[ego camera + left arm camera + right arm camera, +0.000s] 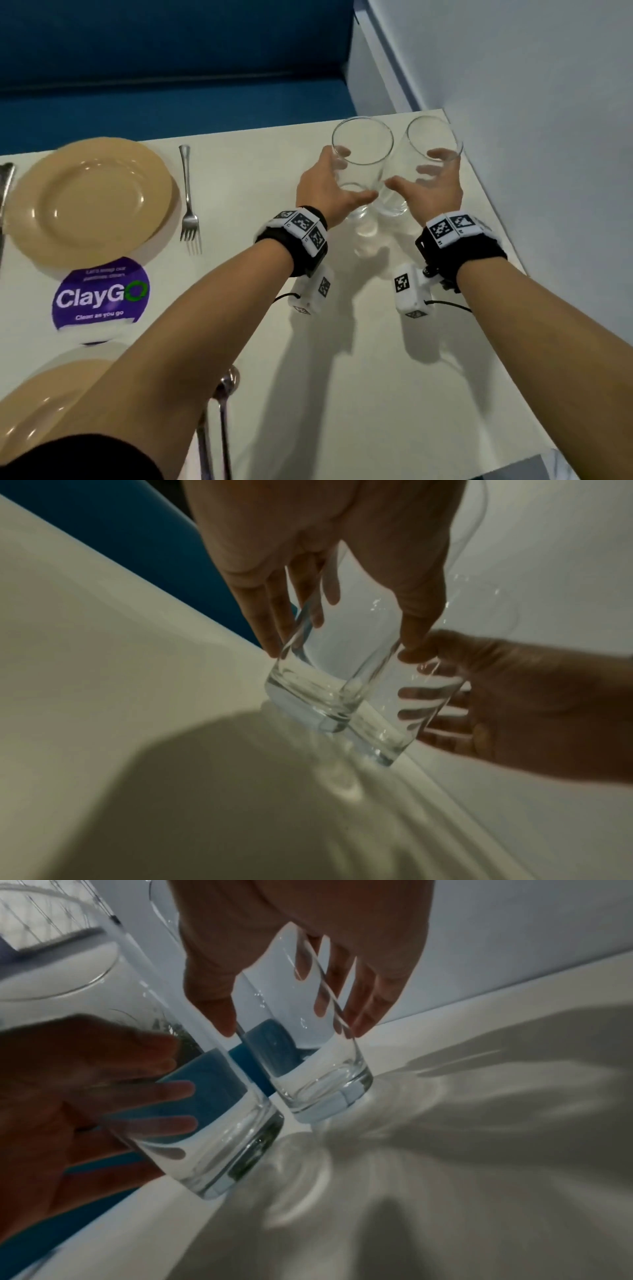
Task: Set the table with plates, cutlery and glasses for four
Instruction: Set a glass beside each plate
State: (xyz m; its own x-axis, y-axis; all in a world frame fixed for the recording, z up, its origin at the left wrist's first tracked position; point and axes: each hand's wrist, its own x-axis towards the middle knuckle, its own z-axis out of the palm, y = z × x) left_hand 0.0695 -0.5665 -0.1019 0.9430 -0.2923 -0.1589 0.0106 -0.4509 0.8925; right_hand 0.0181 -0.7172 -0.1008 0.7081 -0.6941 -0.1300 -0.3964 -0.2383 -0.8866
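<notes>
Two tall clear glasses stand side by side at the table's far right corner. My left hand (pixel 352 174) curls around the left glass (pixel 376 161), thumb on its near side and fingers behind. My right hand (pixel 416 171) wraps the right glass (pixel 433 133) the same way. In the left wrist view my left hand (pixel 342 642) grips the left glass (pixel 325 685) near its base. My right hand (pixel 291 1026) holds the right glass (pixel 325 1091) in the right wrist view. Both glasses lean slightly; I cannot tell whether their bases touch the table.
A tan plate (pixel 89 202) lies at the far left with a fork (pixel 188 205) to its right and a knife (pixel 5 185) to its left. A second plate (pixel 41 404) and cutlery (pixel 224 394) sit near me. A purple sticker (pixel 99 294) lies between. A wall (pixel 548 102) borders the right edge.
</notes>
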